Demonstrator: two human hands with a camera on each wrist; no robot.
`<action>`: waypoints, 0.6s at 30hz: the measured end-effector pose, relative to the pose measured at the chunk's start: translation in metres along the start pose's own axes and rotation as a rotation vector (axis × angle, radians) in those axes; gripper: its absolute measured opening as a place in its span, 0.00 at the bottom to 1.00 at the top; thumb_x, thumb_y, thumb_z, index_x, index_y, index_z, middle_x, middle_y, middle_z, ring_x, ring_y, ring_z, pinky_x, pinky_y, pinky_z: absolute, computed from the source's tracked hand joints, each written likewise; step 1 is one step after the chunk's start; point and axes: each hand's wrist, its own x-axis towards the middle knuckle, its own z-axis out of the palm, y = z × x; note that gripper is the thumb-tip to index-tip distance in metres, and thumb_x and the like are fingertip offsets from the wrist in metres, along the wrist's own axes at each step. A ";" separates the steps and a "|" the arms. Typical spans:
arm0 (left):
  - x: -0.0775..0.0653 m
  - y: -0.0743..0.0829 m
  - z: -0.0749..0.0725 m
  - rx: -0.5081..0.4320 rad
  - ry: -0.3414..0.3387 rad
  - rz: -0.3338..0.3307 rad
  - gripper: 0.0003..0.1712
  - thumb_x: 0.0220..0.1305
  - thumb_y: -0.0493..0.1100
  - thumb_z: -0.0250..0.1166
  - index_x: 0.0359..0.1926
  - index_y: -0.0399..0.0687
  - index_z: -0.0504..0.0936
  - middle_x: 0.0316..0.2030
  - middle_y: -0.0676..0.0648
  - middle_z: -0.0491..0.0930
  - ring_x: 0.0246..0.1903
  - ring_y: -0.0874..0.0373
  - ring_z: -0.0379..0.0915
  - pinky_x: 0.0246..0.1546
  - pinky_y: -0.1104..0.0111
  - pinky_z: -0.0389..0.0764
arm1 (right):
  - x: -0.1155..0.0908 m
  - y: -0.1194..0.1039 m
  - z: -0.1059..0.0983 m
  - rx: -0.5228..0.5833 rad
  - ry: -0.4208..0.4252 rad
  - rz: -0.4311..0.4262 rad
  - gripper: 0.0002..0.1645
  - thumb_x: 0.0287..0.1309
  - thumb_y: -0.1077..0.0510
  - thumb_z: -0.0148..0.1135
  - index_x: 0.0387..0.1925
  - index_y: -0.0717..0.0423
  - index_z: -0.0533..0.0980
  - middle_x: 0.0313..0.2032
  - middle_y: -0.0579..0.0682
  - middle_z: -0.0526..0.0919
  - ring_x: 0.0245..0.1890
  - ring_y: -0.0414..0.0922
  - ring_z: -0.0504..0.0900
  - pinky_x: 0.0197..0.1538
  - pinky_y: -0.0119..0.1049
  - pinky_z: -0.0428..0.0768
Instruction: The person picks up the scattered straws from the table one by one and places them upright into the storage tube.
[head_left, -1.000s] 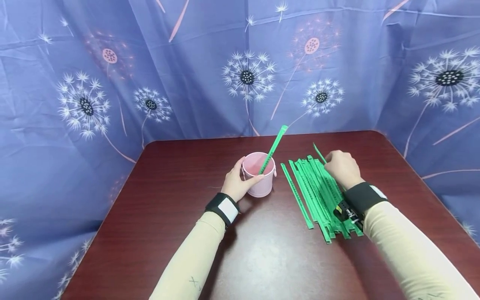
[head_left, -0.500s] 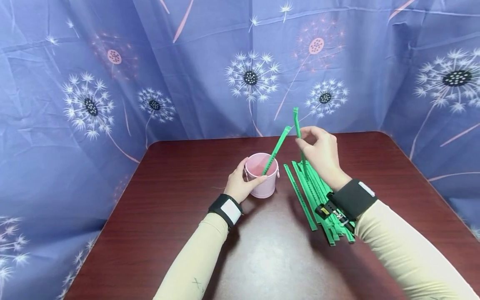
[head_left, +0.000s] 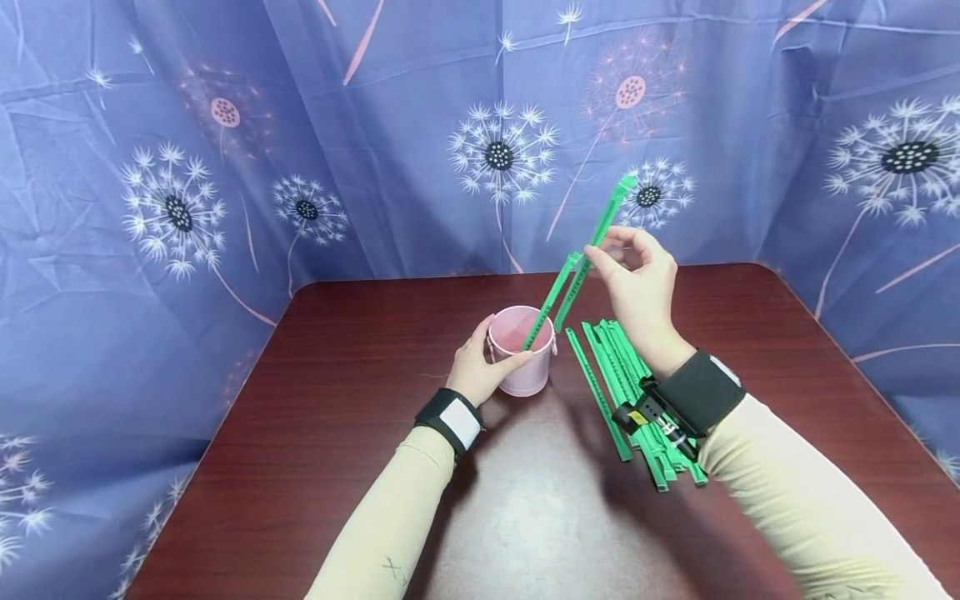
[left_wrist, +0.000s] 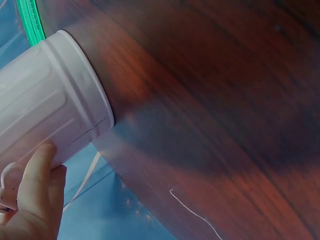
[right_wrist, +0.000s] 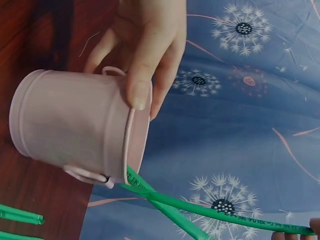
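Note:
A small pink bucket [head_left: 527, 377] stands upright on the table, gripped by my left hand [head_left: 478, 372] with the thumb over the near rim. One green wrapped straw [head_left: 553, 294] leans inside it, its top sticking out. Above and right of the bucket, my right hand [head_left: 643, 287] pinches another green wrapped straw [head_left: 613, 208]. That straw's lower end is by the bucket's right rim; in the right wrist view the held straw [right_wrist: 210, 209] crosses the leaning one near the bucket's mouth. In the left wrist view, left-hand fingers [left_wrist: 37, 175] lie against the bucket's side.
Several green wrapped straws [head_left: 617, 367] lie in a pile under my right forearm, with a single straw [head_left: 595, 385] just left of them. The dark red table [head_left: 360, 375] ends at a blue dandelion-print cloth [head_left: 405, 167] behind. A thin pale thread [left_wrist: 195, 212] lies on the table.
My right hand has lifted a wrapped straw from the pile and brought it up and left to the bucket, tilting its top rightward. The left hand keeps its hold on the bucket.

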 end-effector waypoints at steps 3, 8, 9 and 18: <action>0.000 -0.001 0.000 0.005 0.003 0.001 0.52 0.52 0.58 0.74 0.74 0.49 0.62 0.63 0.40 0.76 0.60 0.47 0.75 0.62 0.53 0.74 | 0.000 0.000 0.001 0.038 0.009 0.015 0.10 0.58 0.65 0.68 0.42 0.57 0.80 0.31 0.42 0.82 0.31 0.36 0.82 0.37 0.29 0.85; 0.000 -0.002 0.000 0.007 0.006 0.002 0.52 0.52 0.58 0.74 0.74 0.49 0.62 0.62 0.41 0.76 0.60 0.47 0.75 0.62 0.53 0.74 | 0.002 0.002 0.002 0.121 0.042 0.046 0.09 0.56 0.67 0.68 0.38 0.53 0.80 0.31 0.44 0.82 0.31 0.37 0.83 0.35 0.30 0.85; 0.000 -0.002 0.000 0.006 0.006 0.003 0.52 0.52 0.58 0.74 0.74 0.49 0.62 0.62 0.41 0.76 0.60 0.47 0.75 0.62 0.53 0.74 | 0.002 0.002 0.002 0.135 0.047 0.050 0.10 0.55 0.68 0.68 0.37 0.53 0.80 0.31 0.45 0.82 0.31 0.37 0.83 0.35 0.30 0.85; 0.001 -0.002 0.001 -0.006 0.006 0.010 0.52 0.53 0.58 0.74 0.74 0.47 0.62 0.63 0.40 0.75 0.60 0.47 0.74 0.62 0.53 0.74 | 0.000 0.010 0.005 0.137 0.032 0.066 0.10 0.56 0.68 0.67 0.38 0.54 0.79 0.30 0.45 0.82 0.30 0.37 0.84 0.35 0.31 0.86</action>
